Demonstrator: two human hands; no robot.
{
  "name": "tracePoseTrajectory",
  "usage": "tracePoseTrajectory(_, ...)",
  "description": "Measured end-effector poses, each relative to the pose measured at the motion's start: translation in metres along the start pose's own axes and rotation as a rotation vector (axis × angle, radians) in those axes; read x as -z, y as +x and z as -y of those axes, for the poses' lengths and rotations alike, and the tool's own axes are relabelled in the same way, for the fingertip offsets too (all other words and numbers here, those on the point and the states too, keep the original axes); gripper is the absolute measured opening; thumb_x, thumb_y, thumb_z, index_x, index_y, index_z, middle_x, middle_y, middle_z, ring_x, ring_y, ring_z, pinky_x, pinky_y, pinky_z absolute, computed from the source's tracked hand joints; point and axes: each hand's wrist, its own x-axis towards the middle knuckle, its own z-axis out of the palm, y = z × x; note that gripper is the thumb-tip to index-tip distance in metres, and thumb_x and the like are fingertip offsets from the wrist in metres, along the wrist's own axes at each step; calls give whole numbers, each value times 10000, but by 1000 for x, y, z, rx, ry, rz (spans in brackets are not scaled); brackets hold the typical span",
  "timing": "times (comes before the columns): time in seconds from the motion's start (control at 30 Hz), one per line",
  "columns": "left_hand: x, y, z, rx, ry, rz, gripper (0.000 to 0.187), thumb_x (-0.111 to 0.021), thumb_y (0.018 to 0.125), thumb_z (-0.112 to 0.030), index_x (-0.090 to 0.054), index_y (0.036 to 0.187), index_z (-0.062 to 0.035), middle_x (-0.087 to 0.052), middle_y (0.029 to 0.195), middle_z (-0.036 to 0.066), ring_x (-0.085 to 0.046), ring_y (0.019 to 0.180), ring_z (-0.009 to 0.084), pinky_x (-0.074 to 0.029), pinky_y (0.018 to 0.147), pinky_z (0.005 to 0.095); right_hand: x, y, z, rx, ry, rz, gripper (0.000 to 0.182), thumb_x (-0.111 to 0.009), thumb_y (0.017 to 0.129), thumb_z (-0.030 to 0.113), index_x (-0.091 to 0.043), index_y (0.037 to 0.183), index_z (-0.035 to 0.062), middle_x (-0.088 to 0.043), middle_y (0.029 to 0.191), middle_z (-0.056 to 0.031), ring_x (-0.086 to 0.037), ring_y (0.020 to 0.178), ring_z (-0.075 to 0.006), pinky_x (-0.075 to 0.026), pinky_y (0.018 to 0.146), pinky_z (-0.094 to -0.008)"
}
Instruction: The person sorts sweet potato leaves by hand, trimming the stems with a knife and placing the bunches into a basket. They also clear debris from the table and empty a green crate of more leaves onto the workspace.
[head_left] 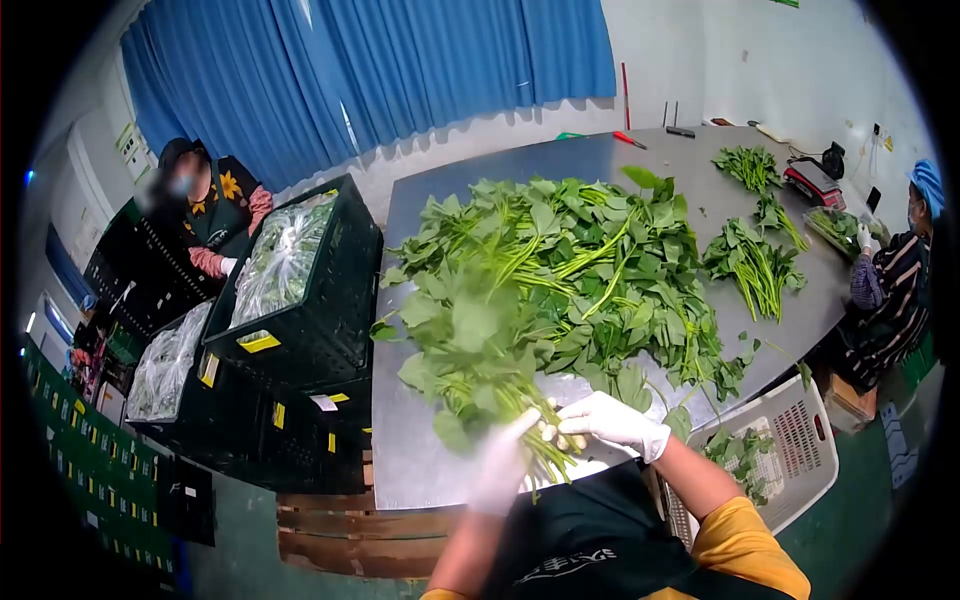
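At the near edge of the metal table point(415, 455), my gloved left hand point(502, 462) is wrapped round the stems of a bunch of leafy greens point(470, 375); it is blurred by motion. My gloved right hand point(605, 422) is beside it, its fingers closed at the cut stem ends of the same bunch. The leaves of the bunch point away from me. A large heap of leafy greens point(600, 270) lies just beyond. Smaller bunches point(757, 268) lie on the right part of the table.
Dark crates point(290, 350) with plastic-wrapped greens stand at the left, a person point(215, 215) behind them. Another person point(895, 280) handles a packed bunch near a scale point(812, 186) at the right. A white basket point(815, 450) holds loose leaves near my right arm. Red-handled scissors point(629, 139) lie at the far edge.
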Motion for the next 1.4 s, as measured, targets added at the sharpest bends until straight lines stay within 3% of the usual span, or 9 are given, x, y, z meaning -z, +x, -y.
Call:
tracePoseTrajectory(0.07, 5, -4, 4, -510, 1033, 196, 281, -532, 890, -40, -513, 1156, 47, -605, 1086, 154, -610, 914, 218, -483, 823, 316, -2, -6, 0, -30, 43, -15, 187, -572, 874, 109, -689, 961, -8, -669, 772, -39, -523, 589, -64, -429, 583, -205)
tracePoseTrajectory(0.27, -7, 6, 22, -163, 313, -59, 100, -541, 888, -23, -559, 980, 9, -590, 891, 81, -589, 844, 144, -487, 747, 287, -18, -24, -20, -19, 134, -373, 178, -584, 865, 124, -693, 911, -8, -614, 651, -6, -505, 561, -54, -379, 536, -194)
tracePoseTrajectory(0.37, -2, 4, 19, -598, 1222, -93, 103, -595, 851, -39, -574, 942, 4, -583, 864, 59, -574, 785, 128, -482, 684, 276, -32, -35, -15, 100, 242, -620, 179, -561, 876, 119, -675, 824, -10, -631, 696, -25, -532, 611, -53, -396, 557, -195)
tracePoseTrajectory(0.6, -31, -2, 3, -178, 335, -228, 168, -625, 815, -14, -590, 975, 23, -615, 892, 75, -594, 759, 139, -492, 664, 299, -26, -24, -23, 468, -474, -634, 155, -605, 847, 134, -699, 866, 12, -633, 729, -53, -569, 669, -76, -445, 625, -227)
tracePoseTrajectory(0.97, -17, -2, 18, -434, 673, -103, 322, -596, 826, -8, -535, 1139, 43, -572, 1019, 93, -569, 865, 146, -474, 741, 267, -37, -15, -76, 466, 107, -792, 85, -578, 848, 96, -643, 862, 43, -621, 794, -66, -584, 771, -179, -470, 705, -294)
tracePoseTrajectory(1.0, -26, -4, 9, -477, 791, -149, 309, -597, 838, -38, -541, 1134, 29, -569, 984, 82, -561, 828, 138, -464, 722, 256, -10, -26, -139, 324, -421, -808, 85, -544, 866, 72, -620, 897, 50, -589, 842, -41, -570, 793, -158, -465, 716, -301)
tracePoseTrajectory(1.03, -49, -10, -10, -270, 156, -305, 285, -589, 846, -71, -554, 1122, -9, -549, 937, 55, -529, 770, 110, -437, 683, 246, -23, -49, -20, 323, 484, -1044, 107, -499, 905, 109, -585, 949, 61, -563, 918, -40, -537, 844, -143, -449, 741, -277)
tracePoseTrajectory(1.13, -10, 0, -22, -389, 62, -413, 307, -576, 834, -34, -552, 1140, -50, -561, 920, 6, -545, 836, 136, -444, 800, 258, 39, -64, -16, 867, 814, -1017, 427, -525, 918, 235, -444, 1298, 59, -557, 1024, -49, -494, 916, -102, -442, 715, -227)
tracePoseTrajectory(1.4, -15, -6, -16, -155, -60, -344, 124, -622, 843, -112, -521, 910, -137, -469, 728, -29, -434, 655, 99, -355, 568, 238, 114, 80, -41, -83, -623, -1122, 453, -649, 766, 480, -686, 813, 31, -668, 739, -141, -650, 692, -260, -483, 647, -358)
